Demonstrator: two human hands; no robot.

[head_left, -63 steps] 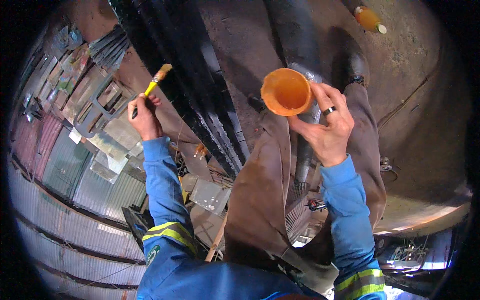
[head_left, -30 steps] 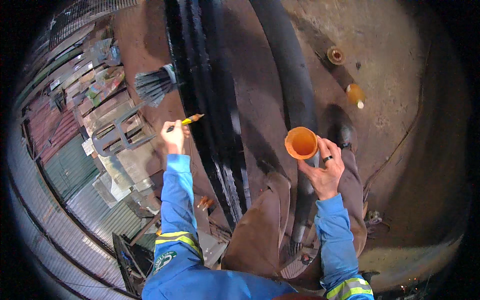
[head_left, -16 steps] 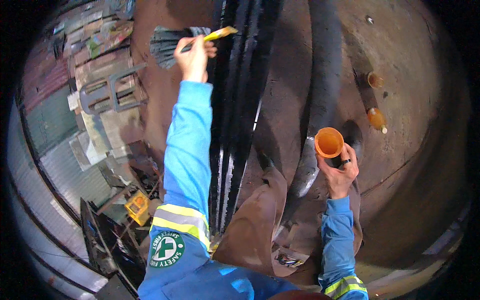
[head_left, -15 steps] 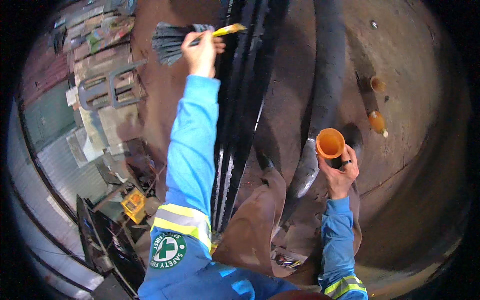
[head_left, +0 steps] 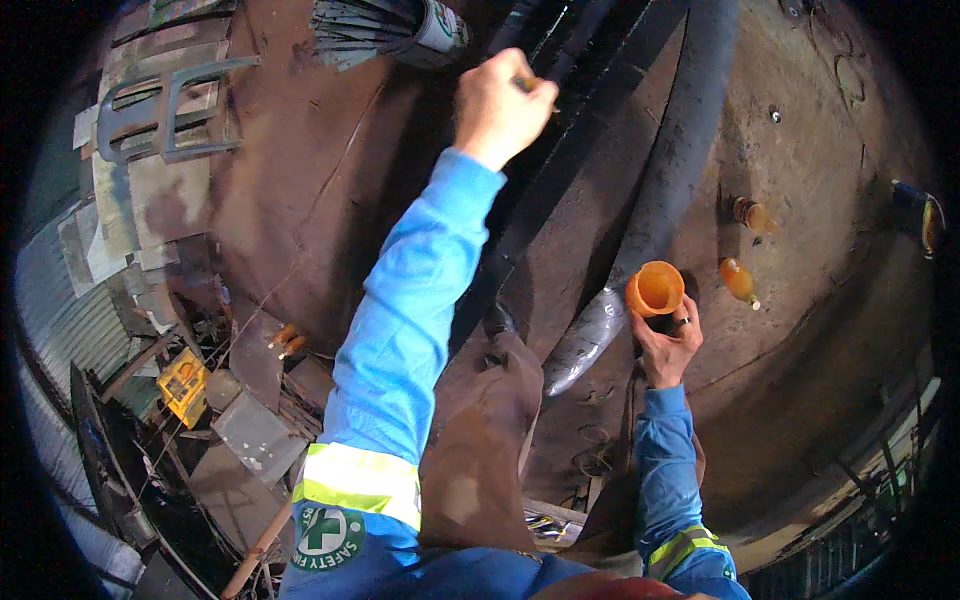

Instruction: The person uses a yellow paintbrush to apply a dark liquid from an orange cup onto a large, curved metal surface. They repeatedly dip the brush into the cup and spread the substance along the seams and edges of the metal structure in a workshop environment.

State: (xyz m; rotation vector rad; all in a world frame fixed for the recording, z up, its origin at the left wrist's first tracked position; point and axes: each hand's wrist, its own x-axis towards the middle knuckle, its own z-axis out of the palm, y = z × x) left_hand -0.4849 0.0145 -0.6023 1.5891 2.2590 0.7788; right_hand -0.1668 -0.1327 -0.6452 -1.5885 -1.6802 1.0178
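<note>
My left hand (head_left: 503, 110) reaches far forward over the long black beams (head_left: 560, 160), its fingers closed round a paintbrush (head_left: 525, 84). Most of the brush is hidden by the hand; only a small part shows between thumb and fingers, and whether its bristles touch the beam I cannot tell. Nearer to me on the right, my right hand (head_left: 672, 342) grips an orange cup (head_left: 656, 287) from its near side, the round opening facing up. A thick dark pipe (head_left: 672, 150) runs just left of the cup, ending in a shiny, silvery stretch.
Right of the pipe, an orange bottle (head_left: 738, 282) and an amber container (head_left: 755, 214) lie on the brown floor. A bucket (head_left: 440, 35) of dark strips lies at the top. To the left are a grey chair frame (head_left: 170, 110), a yellow box (head_left: 184, 387) and scrap pieces.
My left hand has swung right with the paintbrush, from beside the strips to over the black beams. The view has shifted; the cup stays in my right hand.
</note>
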